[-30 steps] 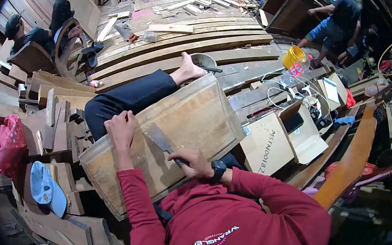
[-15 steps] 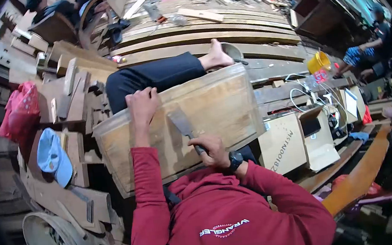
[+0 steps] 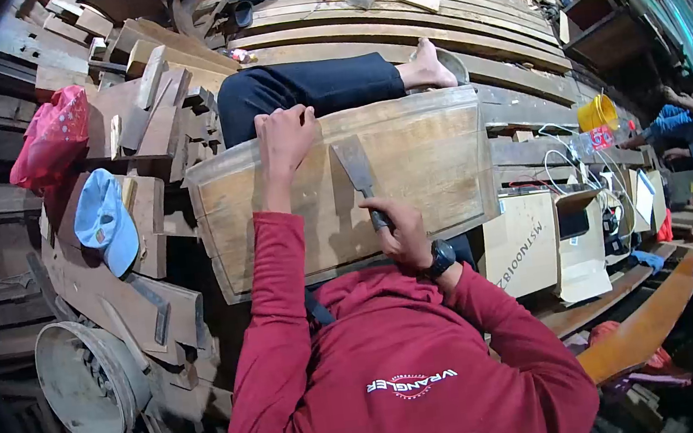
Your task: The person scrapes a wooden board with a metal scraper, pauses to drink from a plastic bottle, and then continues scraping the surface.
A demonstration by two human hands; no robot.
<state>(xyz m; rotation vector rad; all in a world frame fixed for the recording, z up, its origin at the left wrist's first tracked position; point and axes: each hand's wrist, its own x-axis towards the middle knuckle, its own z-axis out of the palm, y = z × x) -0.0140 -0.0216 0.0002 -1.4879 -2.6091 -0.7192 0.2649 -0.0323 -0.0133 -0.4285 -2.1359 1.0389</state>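
Observation:
A flat wooden panel [image 3: 434, 154] with a moulded border lies across my lap, tilted a little in view. My left hand [image 3: 287, 140] is closed over its far edge, left of the middle, with fingers curled on the rim. In my right hand [image 3: 403, 231] is the dark handle of a putty knife [image 3: 352, 165]. Its wide, worn metal blade points away from me over the panel face, and a shadow falls beside it. My right wrist, with a black watch [image 3: 442, 258], is close to the panel's near edge.
To the left are a blue cap [image 3: 105, 222], a red bag [image 3: 52, 140], wood offcuts and a white bucket [image 3: 81, 383]. A cardboard box [image 3: 519, 243] and cables stand at the right. Farther right, another person [image 3: 689, 118] sits beyond a yellow bucket [image 3: 597, 112].
The whole view has shifted, so the panel and both hands appear higher and farther right. Both hands keep their holds, with little visible movement against the panel.

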